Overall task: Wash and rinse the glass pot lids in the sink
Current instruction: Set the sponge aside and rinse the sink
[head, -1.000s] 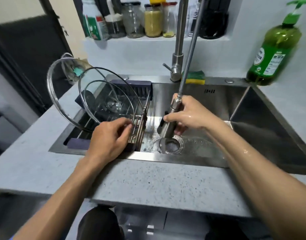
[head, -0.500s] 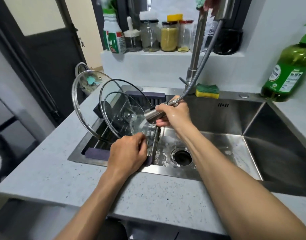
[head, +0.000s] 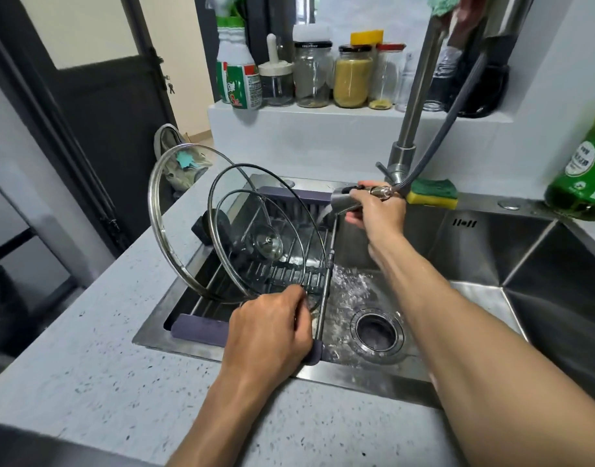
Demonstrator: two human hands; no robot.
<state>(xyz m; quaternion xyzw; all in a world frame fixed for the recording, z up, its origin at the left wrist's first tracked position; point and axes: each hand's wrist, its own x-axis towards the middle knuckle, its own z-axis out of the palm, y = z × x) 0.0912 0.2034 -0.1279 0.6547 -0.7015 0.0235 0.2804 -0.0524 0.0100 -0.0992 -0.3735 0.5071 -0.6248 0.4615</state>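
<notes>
While three glass pot lids stand on edge in the drying rack (head: 202,326) set over the left part of the sink (head: 491,237), the rinsing step looks to be in hand. Leftmost is the steel-rimmed lid (head: 161,210), then the large dark-rimmed lid (head: 237,183), with the small lid (head: 255,214) nested in front of it. The left hand (head: 272,335) is curled around the rack's near right corner, apparently steadying it, fingers beside the lids' lower rims. The right hand (head: 375,210) grips the pull-out spray head (head: 343,198), aimed left toward the lids; water splashes by the drain (head: 378,330). The next move probably calls for sweeping the spray across each lid without knocking them together. The rack's right rail and the faucet's hose (head: 457,106) crowd that sweep. A sponge (head: 432,193) and green soap bottle (head: 582,173) rest on the tabletop behind.
</notes>
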